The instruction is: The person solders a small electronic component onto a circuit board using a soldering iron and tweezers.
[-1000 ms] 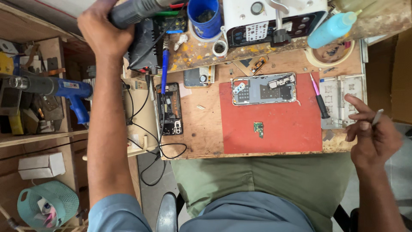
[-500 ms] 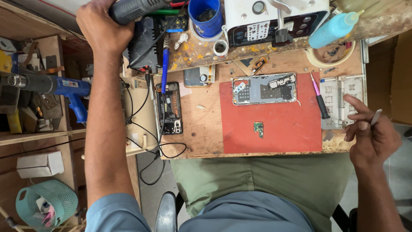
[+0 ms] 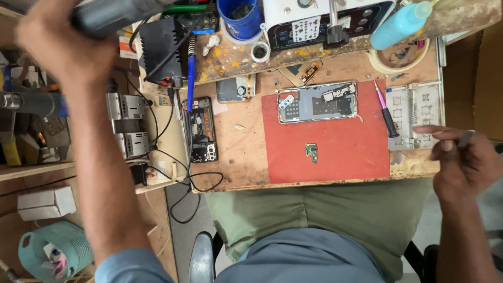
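My left hand (image 3: 63, 44) is wrapped tight around the grey barrel of a hot-air tool (image 3: 112, 15), fingers pressed together on it, up at eleven o'clock and blurred. My right hand (image 3: 463, 160) sits at three o'clock, off the bench edge, fingers loosely curled, with thumb and forefinger pinching one thin metal tweezer (image 3: 465, 139); its tip is too blurred to make out.

Moving inward from the right hand: one pale grey parts tray (image 3: 419, 107) with square moulded pockets, then one slim screwdriver (image 3: 386, 118) with a pink neck and black grip, lying on the edge of the one red mat (image 3: 340, 149), flat, rectangular, matte. On the mat I count two things: one opened phone frame (image 3: 317, 101), metal-rimmed with bare grey innards, at twelve o'clock, and one small green circuit board (image 3: 312, 152) near the middle.

Left of the mat, on the scuffed wooden bench (image 3: 243, 152), lie two more phones: one dark board-side-up unit (image 3: 201, 130) at nine o'clock, one small grey one (image 3: 234, 89) above it. Along the paint-spattered back edge stand one blue plastic cup (image 3: 240, 18), one white rework station (image 3: 319, 21) and one light-blue squeeze bottle (image 3: 401, 25).
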